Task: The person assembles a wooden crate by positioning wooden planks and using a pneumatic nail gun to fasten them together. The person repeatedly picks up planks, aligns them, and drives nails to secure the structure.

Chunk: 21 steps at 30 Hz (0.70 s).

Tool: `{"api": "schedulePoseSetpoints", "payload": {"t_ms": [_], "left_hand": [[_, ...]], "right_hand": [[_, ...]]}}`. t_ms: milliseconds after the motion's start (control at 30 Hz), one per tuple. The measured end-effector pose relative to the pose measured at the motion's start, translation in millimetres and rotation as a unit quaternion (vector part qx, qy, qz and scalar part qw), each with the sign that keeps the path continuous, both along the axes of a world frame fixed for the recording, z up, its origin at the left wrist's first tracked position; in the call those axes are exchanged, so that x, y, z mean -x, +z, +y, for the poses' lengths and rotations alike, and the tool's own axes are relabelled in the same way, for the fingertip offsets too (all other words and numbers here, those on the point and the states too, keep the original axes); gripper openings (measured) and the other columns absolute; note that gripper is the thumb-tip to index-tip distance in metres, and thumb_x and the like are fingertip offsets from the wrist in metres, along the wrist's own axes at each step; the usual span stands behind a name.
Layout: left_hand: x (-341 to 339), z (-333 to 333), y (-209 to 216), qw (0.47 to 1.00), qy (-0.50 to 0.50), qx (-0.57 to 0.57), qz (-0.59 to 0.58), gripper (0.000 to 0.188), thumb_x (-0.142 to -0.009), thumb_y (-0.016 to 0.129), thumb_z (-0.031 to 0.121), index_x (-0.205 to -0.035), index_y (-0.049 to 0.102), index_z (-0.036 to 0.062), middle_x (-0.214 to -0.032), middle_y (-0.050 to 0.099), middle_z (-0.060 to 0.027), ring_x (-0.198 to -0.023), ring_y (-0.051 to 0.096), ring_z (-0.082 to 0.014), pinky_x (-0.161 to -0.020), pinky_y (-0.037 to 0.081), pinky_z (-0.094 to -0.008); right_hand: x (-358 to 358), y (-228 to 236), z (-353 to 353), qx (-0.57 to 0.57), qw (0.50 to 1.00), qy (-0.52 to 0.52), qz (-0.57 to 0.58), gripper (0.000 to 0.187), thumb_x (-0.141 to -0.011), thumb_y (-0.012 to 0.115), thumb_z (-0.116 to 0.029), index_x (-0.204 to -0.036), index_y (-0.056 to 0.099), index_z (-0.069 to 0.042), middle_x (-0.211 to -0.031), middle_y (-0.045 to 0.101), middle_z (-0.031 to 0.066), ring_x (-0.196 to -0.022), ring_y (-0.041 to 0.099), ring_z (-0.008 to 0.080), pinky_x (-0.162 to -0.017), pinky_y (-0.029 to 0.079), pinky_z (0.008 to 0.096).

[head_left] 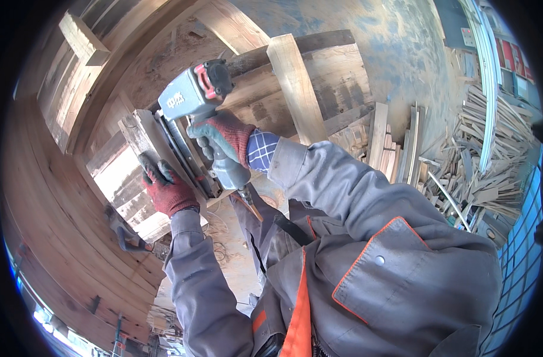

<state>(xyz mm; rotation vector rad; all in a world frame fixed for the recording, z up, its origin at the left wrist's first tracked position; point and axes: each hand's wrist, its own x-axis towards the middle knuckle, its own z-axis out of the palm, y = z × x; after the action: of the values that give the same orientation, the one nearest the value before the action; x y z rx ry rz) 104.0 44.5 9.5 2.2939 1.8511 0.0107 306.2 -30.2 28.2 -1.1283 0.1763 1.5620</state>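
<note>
A grey pneumatic nail gun (pixel 191 92) with a red-and-black cap lies in the grip of my right hand (pixel 224 137), which wears a red and grey work glove. My fingers wrap round its handle, and an air hose fitting hangs from the handle's lower end. The gun's long magazine (pixel 185 154) runs alongside a wooden block (pixel 149 134). My left hand (pixel 167 187), in a similar red glove, rests on that block near the magazine, fingers stretched along the wood. Whether the gun's nose touches wood is hidden.
Wide planks (pixel 63 196) curve along the left. Ahead is a plank panel (pixel 337 71) with a wooden crosspiece (pixel 295 83). A heap of scrap wood (pixel 491 154) lies at the right, beside upright offcuts (pixel 396 143). A blue grid panel (pixel 521 232) stands at the right edge.
</note>
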Motion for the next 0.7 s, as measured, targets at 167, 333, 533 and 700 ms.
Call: {"api": "schedulePoseSetpoints", "payload": {"t_ms": [167, 333, 533, 700], "left_hand": [[4, 0, -4, 1.000, -0.004, -0.005, -0.015, 0.056, -0.093, 0.064, 0.029, -0.143, 0.053, 0.0071, -0.151, 0.046, -0.0188, -0.123, 0.059, -0.0420, -0.101, 0.050, -0.0472], [1, -1, 3, 1.000, 0.001, 0.017, -0.014, 0.056, -0.093, 0.064, 0.028, -0.144, 0.051, 0.0063, -0.152, 0.045, -0.0187, -0.124, 0.059, -0.0408, -0.102, 0.049, -0.0468], [2, 0, 0, 1.000, 0.000, 0.019, -0.019, 0.061, -0.092, 0.066, 0.035, -0.144, 0.053, 0.0067, -0.151, 0.045, -0.0205, -0.126, 0.058, -0.0406, -0.102, 0.050, -0.0485], [3, 0, -3, 0.999, 0.002, 0.023, -0.028, 0.060, -0.092, 0.066, 0.035, -0.143, 0.054, 0.0067, -0.150, 0.046, -0.0201, -0.125, 0.059, -0.0404, -0.101, 0.050, -0.0474]], "right_hand": [[-7, -6, 11, -0.007, 1.000, 0.014, 0.012, 0.021, -0.088, 0.072, -0.023, -0.076, 0.062, -0.009, -0.062, 0.060, 0.0051, -0.046, 0.059, 0.0191, -0.044, 0.047, 0.0326], [-10, 3, 9, -0.017, 0.999, 0.035, -0.032, 0.020, -0.087, 0.072, -0.022, -0.079, 0.063, -0.006, -0.063, 0.062, 0.0065, -0.047, 0.060, 0.0192, -0.044, 0.048, 0.0337], [-10, 4, 10, 0.001, 0.998, 0.043, -0.037, 0.023, -0.086, 0.076, -0.025, -0.079, 0.061, -0.009, -0.063, 0.061, 0.0041, -0.047, 0.060, 0.0178, -0.044, 0.048, 0.0308], [-10, 3, 14, 0.000, 0.996, 0.071, -0.053, 0.015, -0.086, 0.074, -0.017, -0.082, 0.063, -0.006, -0.064, 0.060, 0.0046, -0.046, 0.057, 0.0170, -0.044, 0.046, 0.0326]]}}
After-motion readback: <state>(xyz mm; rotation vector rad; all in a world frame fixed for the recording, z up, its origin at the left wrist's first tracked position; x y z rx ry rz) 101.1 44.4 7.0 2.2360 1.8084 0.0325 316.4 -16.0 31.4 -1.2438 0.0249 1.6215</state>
